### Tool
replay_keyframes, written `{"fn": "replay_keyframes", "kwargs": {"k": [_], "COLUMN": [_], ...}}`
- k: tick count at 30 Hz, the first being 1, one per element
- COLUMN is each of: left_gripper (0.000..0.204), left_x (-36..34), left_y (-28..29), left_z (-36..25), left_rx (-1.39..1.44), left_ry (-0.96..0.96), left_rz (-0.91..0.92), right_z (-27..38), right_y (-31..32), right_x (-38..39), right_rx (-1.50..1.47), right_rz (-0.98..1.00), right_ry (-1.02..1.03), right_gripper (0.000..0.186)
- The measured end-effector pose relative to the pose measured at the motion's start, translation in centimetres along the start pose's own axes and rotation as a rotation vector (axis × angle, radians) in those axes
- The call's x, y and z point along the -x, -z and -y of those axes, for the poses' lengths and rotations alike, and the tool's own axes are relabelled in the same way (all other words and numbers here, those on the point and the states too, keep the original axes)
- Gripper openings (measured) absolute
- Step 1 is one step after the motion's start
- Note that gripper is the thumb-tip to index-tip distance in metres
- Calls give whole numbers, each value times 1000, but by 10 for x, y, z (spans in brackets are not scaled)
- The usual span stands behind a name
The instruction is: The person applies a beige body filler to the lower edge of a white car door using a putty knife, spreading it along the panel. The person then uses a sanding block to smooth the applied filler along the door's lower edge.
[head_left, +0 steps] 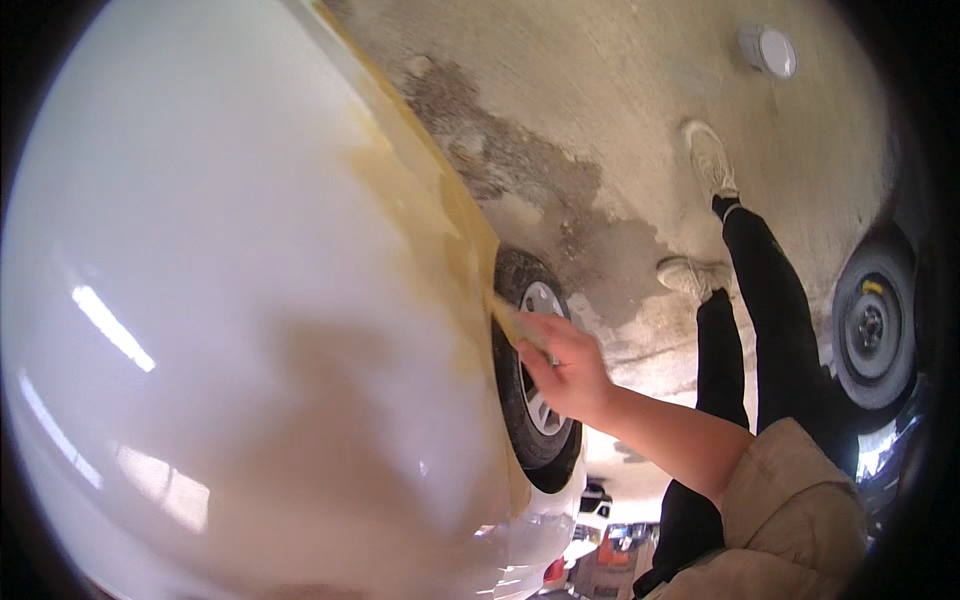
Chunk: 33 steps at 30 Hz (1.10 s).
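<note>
My right hand [565, 365] reaches in from the lower right, its fingers and thumb pinched on a thin, flat yellowish piece [507, 318], slightly blurred, whose exact kind I cannot make out. That piece meets the edge of the white car body panel [220, 250], at the wheel arch. A tan-yellow smeared coating [430, 235] runs along this edge of the panel. Right behind my fingers is the car's wheel [545, 300], with a black tyre and silver spokes. My left hand does not show.
A white round tub [770, 52] stands on the stained concrete floor [600, 80]. My shoes [708, 160] and dark-trousered legs are at the right. Beyond them is another wheel [873, 325] on a dark vehicle. Further vehicles and clutter appear at the bottom.
</note>
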<state>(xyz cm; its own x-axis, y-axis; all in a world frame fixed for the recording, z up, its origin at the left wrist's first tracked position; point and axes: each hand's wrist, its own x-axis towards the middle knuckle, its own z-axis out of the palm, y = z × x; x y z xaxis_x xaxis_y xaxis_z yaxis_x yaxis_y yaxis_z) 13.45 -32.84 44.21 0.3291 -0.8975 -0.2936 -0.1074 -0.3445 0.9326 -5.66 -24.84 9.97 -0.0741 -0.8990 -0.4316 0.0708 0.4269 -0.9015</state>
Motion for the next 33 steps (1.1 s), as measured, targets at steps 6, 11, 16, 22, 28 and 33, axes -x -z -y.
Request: {"fn": "replay_keyframes", "kwargs": {"k": [6, 11, 16, 22, 28, 33], "left_gripper": [39, 36, 42, 38, 33, 27], "left_x": [39, 18, 12, 17, 18, 11], "left_y": [6, -3, -8, -9, -23, -30], "left_z": [-31, -44, -48, -50, -46, -43], "left_rx": [-43, -298, -312, -146, -137, -180], "left_ry": [258, 469, 436, 443, 243, 135], "left_rz": [99, 634, 695, 571, 307, 271], "right_z": [120, 240, 309, 326, 306, 324], "right_y": [49, 69, 74, 100, 85, 43], "right_x": [-9, -4, -11, -7, 10, 20], "right_rx": [-378, -486, -217, 230, 450, 434], "right_rz": [134, 283, 552, 717, 159, -5], "right_ry": [-55, 366, 778, 624, 600, 995], "right_gripper": [26, 30, 37, 42, 40, 46]}}
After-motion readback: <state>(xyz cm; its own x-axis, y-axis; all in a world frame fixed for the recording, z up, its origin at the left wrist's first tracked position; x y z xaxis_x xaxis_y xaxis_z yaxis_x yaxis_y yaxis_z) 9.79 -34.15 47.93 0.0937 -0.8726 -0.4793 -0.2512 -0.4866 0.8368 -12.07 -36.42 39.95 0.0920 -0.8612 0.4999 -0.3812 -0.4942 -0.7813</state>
